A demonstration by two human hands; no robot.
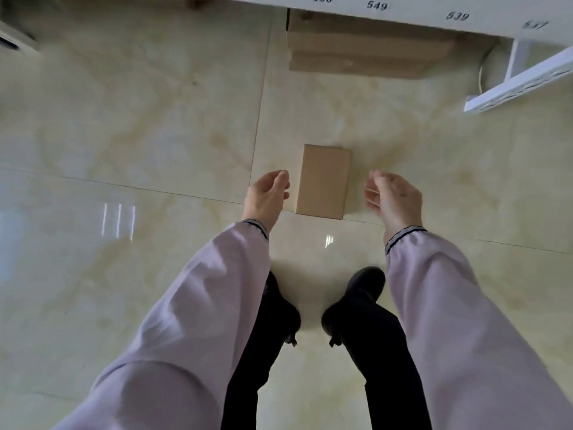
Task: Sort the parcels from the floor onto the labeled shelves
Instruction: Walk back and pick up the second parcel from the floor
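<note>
Brown cardboard, plain and unmarked on top: a small box [324, 180] lies flat on the glossy cream floor tiles [124, 119], just ahead of the person's dark shoes [353, 302]. The left hand [267, 197] and right hand [393, 198] hover on either side of it, fingers loosely curled and spread, holding nothing and not touching it. This looks like the reach before a pickup; next, both hands likely need to close on the box's long sides. Beyond, a larger box [366, 48] sits under a white shelf [403, 13] numbered 550, 549, 539.
</note>
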